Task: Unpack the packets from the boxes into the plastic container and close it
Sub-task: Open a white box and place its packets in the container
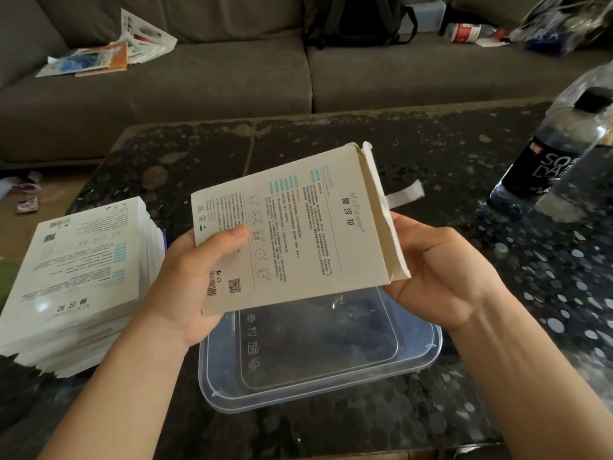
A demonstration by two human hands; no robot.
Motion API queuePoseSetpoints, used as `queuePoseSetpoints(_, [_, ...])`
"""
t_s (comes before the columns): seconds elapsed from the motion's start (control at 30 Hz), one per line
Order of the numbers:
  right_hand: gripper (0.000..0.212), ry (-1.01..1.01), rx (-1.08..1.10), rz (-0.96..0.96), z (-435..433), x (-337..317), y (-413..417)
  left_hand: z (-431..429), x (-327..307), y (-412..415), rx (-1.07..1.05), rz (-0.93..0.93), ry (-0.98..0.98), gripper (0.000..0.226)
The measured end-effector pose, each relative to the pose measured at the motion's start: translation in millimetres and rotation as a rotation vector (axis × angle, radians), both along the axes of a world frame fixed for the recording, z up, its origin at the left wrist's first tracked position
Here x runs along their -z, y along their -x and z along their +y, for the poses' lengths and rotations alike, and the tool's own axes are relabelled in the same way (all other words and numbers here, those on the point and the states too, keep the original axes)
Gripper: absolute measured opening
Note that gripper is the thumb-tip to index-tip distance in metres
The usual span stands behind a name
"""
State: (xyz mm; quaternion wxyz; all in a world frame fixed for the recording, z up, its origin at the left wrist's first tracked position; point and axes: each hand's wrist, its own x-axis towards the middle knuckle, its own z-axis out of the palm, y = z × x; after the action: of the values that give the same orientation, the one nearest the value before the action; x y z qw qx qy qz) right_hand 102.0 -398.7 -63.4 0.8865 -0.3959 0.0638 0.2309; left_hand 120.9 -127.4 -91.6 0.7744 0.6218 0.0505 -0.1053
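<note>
The box (298, 234) is held up in both hands, directly over the clear container (428, 346). That looks deliberate: whatever slides out should drop straight in. The left hand (185, 280) grips the closed corner, thumb pressed flat on the printed face and the other fingers hidden underneath, which steadies the box and tips it. The right hand (441, 270) curls round the opened end, its fingertips tucked behind the raised flap (388, 214). I'd guess it is spreading the mouth to reach the packets, though none show yet. A white strip (406, 193) pokes out past that end. The container sits on the dark table (365, 154) near the person, lidless and seemingly empty. A stack (76, 277) of white printed packs waits just left of it, within easy reach; whether they are boxes or loose packets I can't tell. A bottle (547, 161) stands well off to the right.
</note>
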Motion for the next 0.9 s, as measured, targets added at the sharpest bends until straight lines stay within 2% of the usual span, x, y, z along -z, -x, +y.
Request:
queuePoseSetpoints(0.1, [0.031,0.164,0.037,-0.016,4.6,-3.1,1.8,-2.1,-0.5,0.7,0.002,-0.016,-0.02,0.048])
queuePoseSetpoints(0.2, [0.028,0.417,0.343,-0.03,6.6,-3.4,0.2,-1.3,-1.3,0.7,-0.027,-0.026,-0.026,0.05])
queuePoseSetpoints(0.27, [0.013,0.814,0.59,-0.242,5.5,-3.7,2.6,-1.4,-2.2,0.3,-0.06,-0.041,-0.037,0.051])
queuePoseSetpoints(0.3, [0.013,0.972,0.635,-0.396,5.2,-5.0,4.3,-1.9,-2.9,0.3,-0.075,-0.05,-0.046,0.052])
queuePoseSetpoints(0.33, [0.023,1.049,0.61,-0.527,5.3,-5.3,6.3,-2.8,-3.4,0.4,-0.085,-0.057,-0.055,0.053])
queuePoseSetpoints(0.37, [0.033,1.066,0.547,-0.595,5.4,-5.4,7.6,-3.6,-3.7,0.5,-0.089,-0.063,-0.064,0.053])
queuePoseSetpoints(0.43, [0.039,1.062,0.477,-0.611,5.0,-3.2,7.1,-3.9,-3.6,0.6,-0.089,-0.067,-0.064,0.052])
queuePoseSetpoints(0.63, [0.013,1.234,0.534,-0.662,-2.5,6.1,3.1,-3.0,-2.2,1.3,-0.055,-0.074,-0.054,0.046])
queuePoseSetpoints(0.77, [0.015,1.297,0.44,-0.628,0.3,7.9,4.9,-3.2,-1.2,1.6,-0.046,-0.096,-0.084,0.048])
queuePoseSetpoints(0.83, [0.018,1.252,0.374,-0.579,1.5,6.2,5.1,-3.6,-0.5,1.7,-0.047,-0.105,-0.103,0.047])
queuePoseSetpoints(0.9, [0.026,1.094,0.281,-0.501,2.9,0.8,6.8,-5.2,-0.1,1.8,-0.041,-0.122,-0.109,0.04])
